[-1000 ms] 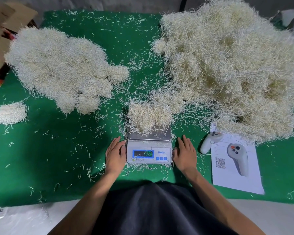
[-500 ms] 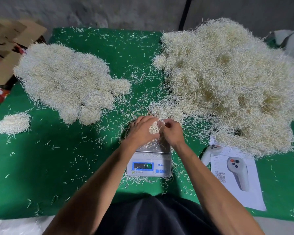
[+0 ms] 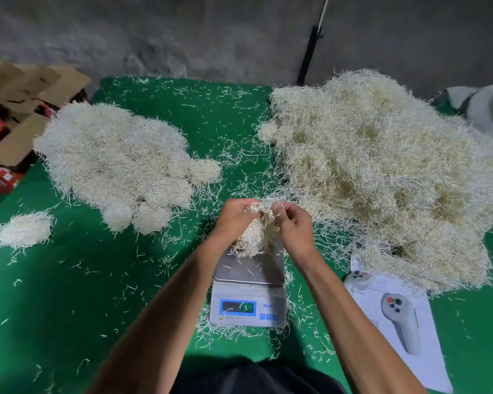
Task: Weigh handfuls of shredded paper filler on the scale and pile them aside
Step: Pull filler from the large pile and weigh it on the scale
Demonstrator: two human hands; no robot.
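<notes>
- A bench (image 3: pixel 165 280) under a green cloth is carrying everything, with loose paper strands lying scattered across it
- The biggest heap of shredded paper filler (image 3: pixel 382 172) is sitting on the right half of the bench, reaching almost to the back edge
- A flatter weighed pile (image 3: pixel 120 163) is lying on the left half, well apart from the big heap, with rounded clumps along its near edge
- A white sheet of paper (image 3: pixel 410 331) is lying at the right front, its far end tucked under the big heap, and two white controllers (image 3: pixel 400 325) are resting on it
- A digital scale (image 3: pixel 249 294) is sitting at the front centre, its display lit but the digits too blurred to read
- A small separate clump (image 3: pixel 23 230) is lying alone near the left edge
- The handful of filler (image 3: pixel 258 237) is hanging between both hands, its lower strands touching the back of the scale's steel plate
- The left hand (image 3: pixel 235 217) is gripping the top of the handful with its fingers curled round it
- The right hand (image 3: pixel 292 227) is pinching the same top from the other side, fingers clenched on the strands
</notes>
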